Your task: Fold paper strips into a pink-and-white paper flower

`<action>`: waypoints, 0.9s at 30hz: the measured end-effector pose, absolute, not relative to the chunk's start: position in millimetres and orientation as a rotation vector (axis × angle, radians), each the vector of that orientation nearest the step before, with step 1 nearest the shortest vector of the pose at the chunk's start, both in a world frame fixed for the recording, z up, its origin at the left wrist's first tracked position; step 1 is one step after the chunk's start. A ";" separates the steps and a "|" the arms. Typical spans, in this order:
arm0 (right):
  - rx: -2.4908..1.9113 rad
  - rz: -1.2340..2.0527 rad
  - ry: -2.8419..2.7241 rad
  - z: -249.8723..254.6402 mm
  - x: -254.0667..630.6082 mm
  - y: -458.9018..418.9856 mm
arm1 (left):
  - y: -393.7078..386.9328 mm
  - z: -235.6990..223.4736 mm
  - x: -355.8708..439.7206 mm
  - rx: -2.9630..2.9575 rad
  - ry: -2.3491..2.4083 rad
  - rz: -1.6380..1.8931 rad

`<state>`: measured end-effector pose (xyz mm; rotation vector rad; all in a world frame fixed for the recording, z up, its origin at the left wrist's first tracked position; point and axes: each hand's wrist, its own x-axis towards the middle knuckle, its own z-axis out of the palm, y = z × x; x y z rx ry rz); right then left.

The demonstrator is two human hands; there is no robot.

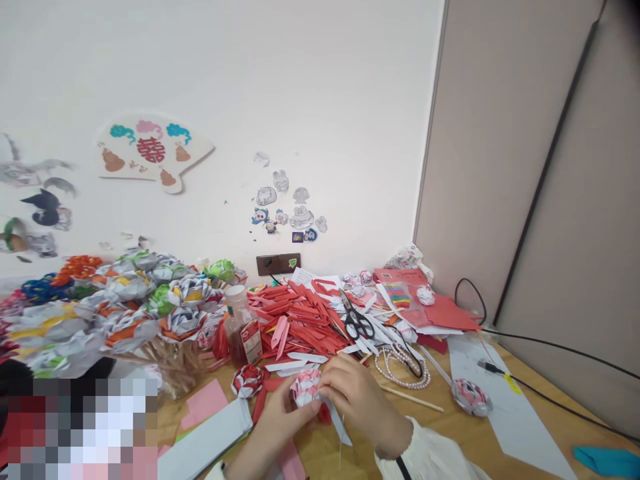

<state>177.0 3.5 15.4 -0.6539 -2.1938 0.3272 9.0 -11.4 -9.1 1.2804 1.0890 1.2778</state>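
My left hand (280,417) and my right hand (357,397) meet low in the middle of the view. Both pinch a small folded paper flower (306,387), white with red edges, held just above the wooden table (440,427). The left hand cups it from below and the right hand's fingers curl over its right side. A narrow white paper strip (341,427) hangs down from under the right hand. A similar finished paper flower (247,380) lies just left of the hands.
A heap of red folded paper pieces (300,320) with black scissors (356,321) lies behind the hands. Nearby are a small bottle (241,330), a pearl string (403,365), another paper flower (471,397), cables (550,393) and many paper flowers (125,307) at left.
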 end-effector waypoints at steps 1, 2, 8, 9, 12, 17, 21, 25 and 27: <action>-0.658 0.330 -2.189 14.7 176.9 3.6 | -11.0 -10.5 8.8 1.286 1.081 1.266; -0.665 0.336 -2.183 14.0 176.7 3.8 | -10.7 -11.6 8.6 1.295 1.075 1.257; -0.680 0.429 -2.138 15.7 177.7 3.5 | -9.5 -12.0 7.9 1.313 1.100 1.250; -0.677 0.445 -2.139 17.3 178.3 3.4 | -9.5 -11.2 7.6 1.305 1.102 1.249; -0.680 0.466 -2.159 21.8 179.6 2.9 | -9.4 -8.9 6.5 1.293 1.108 1.271; -0.734 0.471 -2.156 21.6 178.1 2.2 | -7.3 -12.2 6.1 1.301 1.119 1.270; -0.754 0.461 -2.146 17.6 177.4 4.6 | -9.3 -16.9 6.3 1.234 0.968 1.275; -0.733 0.450 -2.055 16.3 179.3 7.3 | -14.3 -15.1 5.4 1.230 0.846 1.177; -0.713 0.444 -2.002 17.1 179.7 6.5 | -13.9 -13.5 5.5 1.188 0.874 1.198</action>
